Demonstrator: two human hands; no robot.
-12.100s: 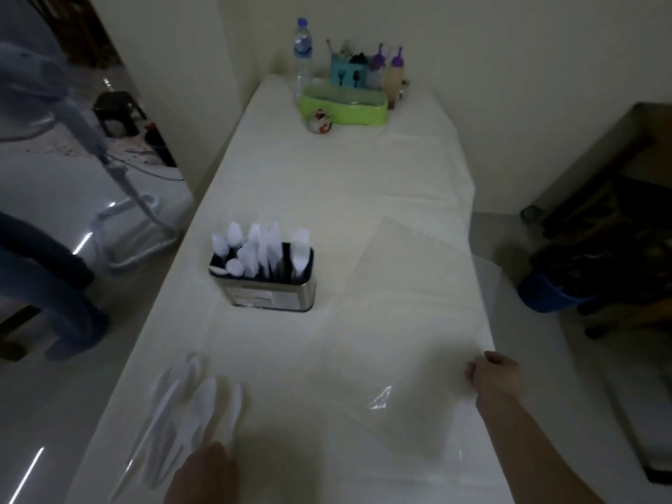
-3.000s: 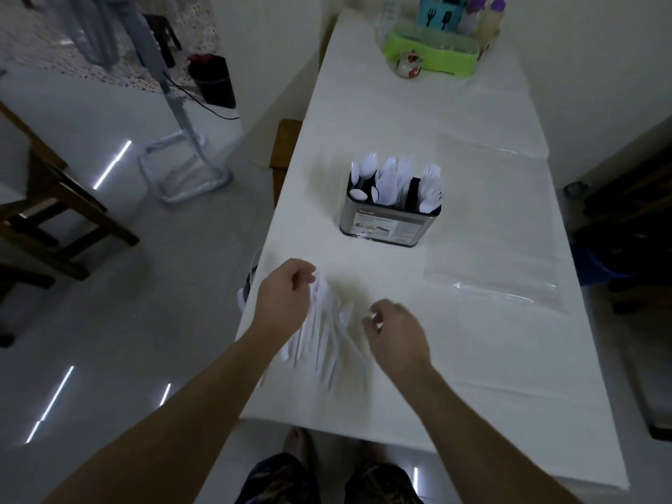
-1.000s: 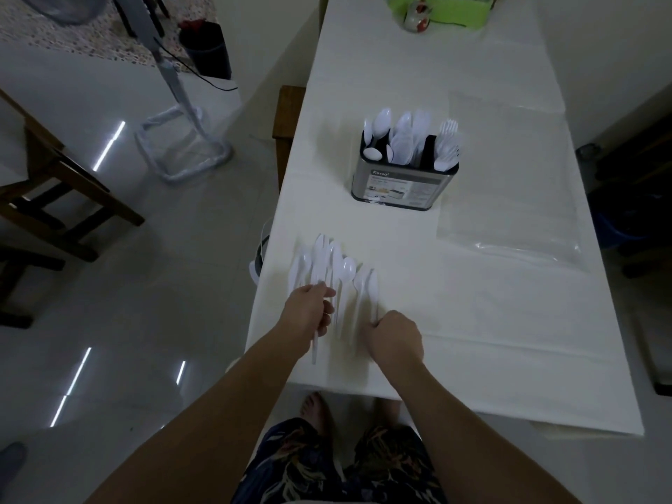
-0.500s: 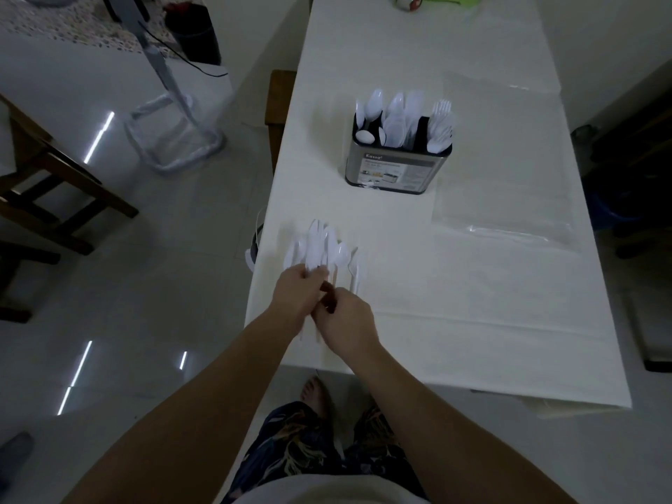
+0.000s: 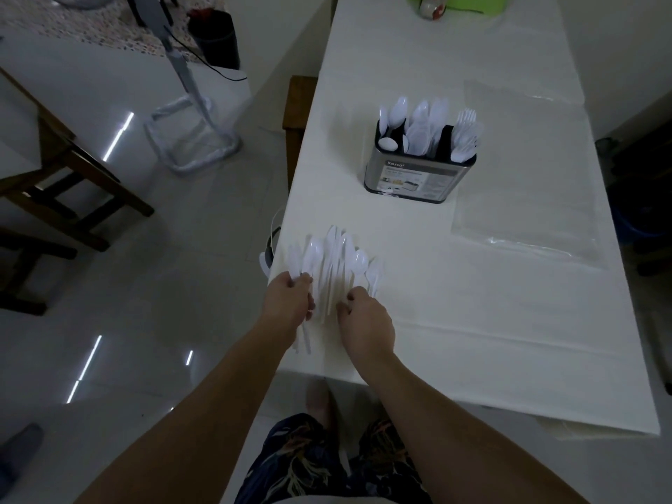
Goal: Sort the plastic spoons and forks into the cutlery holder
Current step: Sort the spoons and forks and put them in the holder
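A: What do the hands have hold of?

B: The left hand (image 5: 289, 303) is curled around the handles at the left side of a fan of loose cutlery (image 5: 332, 265) on the table (image 5: 491, 321); a few white handles stick out below its palm. The right hand (image 5: 365, 323) has its fingers bent down onto the handles at the right side of the same fan. Whether it has actually pinched one, I cannot tell.

A: Where does that fan lie?

B: Near the front left corner of the table, close to the left edge. The bowls point away from the person. Most pieces look like spoons; the dim light blurs the rest.

A: And the holder?

B: The cutlery holder (image 5: 418, 176) stands upright farther back, well apart from the hands. It is a metal box with a label on its front and dark dividers inside. The stored spoons (image 5: 418, 121) fill the left and middle slots, bowls up. The stored forks (image 5: 465, 138) fill the right slot, tines up.

A: Anything beside it?

B: A clear plastic sheet (image 5: 527, 169) lies flat just to its right.
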